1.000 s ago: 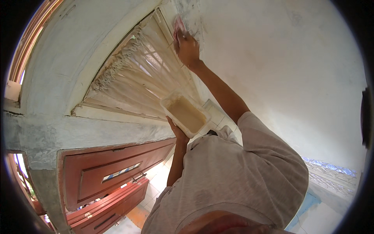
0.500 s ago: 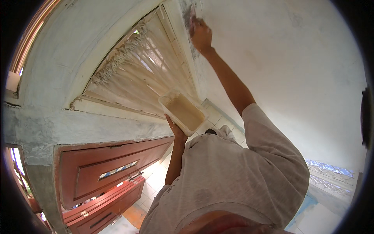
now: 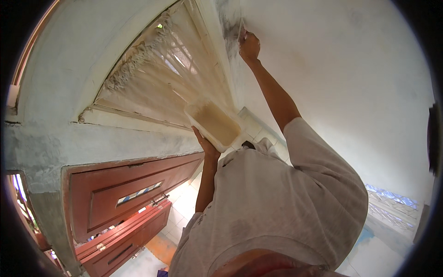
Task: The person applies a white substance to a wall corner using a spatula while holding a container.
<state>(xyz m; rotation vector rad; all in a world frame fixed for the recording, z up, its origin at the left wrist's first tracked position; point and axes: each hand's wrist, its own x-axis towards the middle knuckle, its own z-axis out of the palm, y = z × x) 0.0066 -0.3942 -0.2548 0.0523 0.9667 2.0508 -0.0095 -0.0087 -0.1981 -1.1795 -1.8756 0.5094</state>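
1. From my remote seat, I judge the step in hand to be a stroke along the wall (image 3: 332,87), close to its corner beside the curtained window (image 3: 161,83); paste seems to be going on, or being smoothed.
2. The right hand (image 3: 249,46) is raised at a dark, patchy strip (image 3: 229,30), its fingers closed around a thin pale piece (image 3: 242,30). I see only a sliver of that, so I can't tell whether it is a blade or a cloth.
3. The left hand (image 3: 208,146) is partly curled, bracing the side of a pale rectangular tub (image 3: 205,130) in front of the shirt. The tub is held in the air, tilted in my view, with beige paste (image 3: 216,122) inside.
4. To my mind, the next move calls for steady, flat pressure against the wall while the tub is kept level enough not to spill.
5. Against the frame half a second ago, the right hand sits lower and further right in my view, and less of the piece shows. The tub appears slightly higher and further left, though the whole view has shifted too; the left hand's hold looks unchanged.
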